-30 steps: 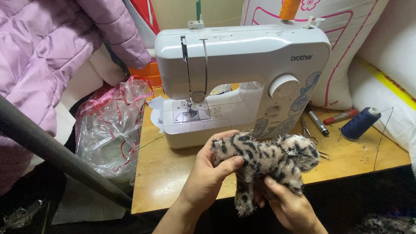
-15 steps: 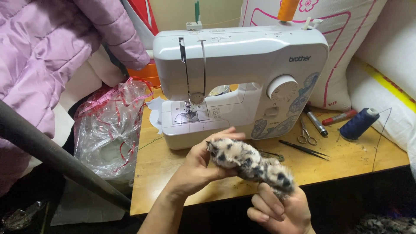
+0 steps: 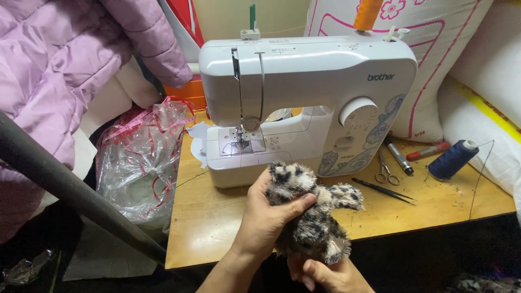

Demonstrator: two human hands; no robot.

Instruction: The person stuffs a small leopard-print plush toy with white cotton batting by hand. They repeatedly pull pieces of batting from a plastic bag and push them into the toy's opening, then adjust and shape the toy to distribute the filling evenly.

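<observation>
Here, left hand [image 3: 266, 220] and right hand [image 3: 325, 274] both grip the spotted furry fabric piece [image 3: 312, 217].

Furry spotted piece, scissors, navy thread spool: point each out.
furry spotted piece [image 3: 312, 217], head view, on its middle fur.
scissors [image 3: 384, 169], head view, near the pivot above the finger loops.
navy thread spool [image 3: 451, 160], head view, on the wound thread.

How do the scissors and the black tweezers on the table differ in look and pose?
The scissors are silvery with two finger loops, lying roughly upright in view; the black tweezers are dark, thin and loopless, lying slanted below them. The scissors are shorter, the tweezers longer. Both lie flat on the wooden table, right of the hands, untouched.
</observation>
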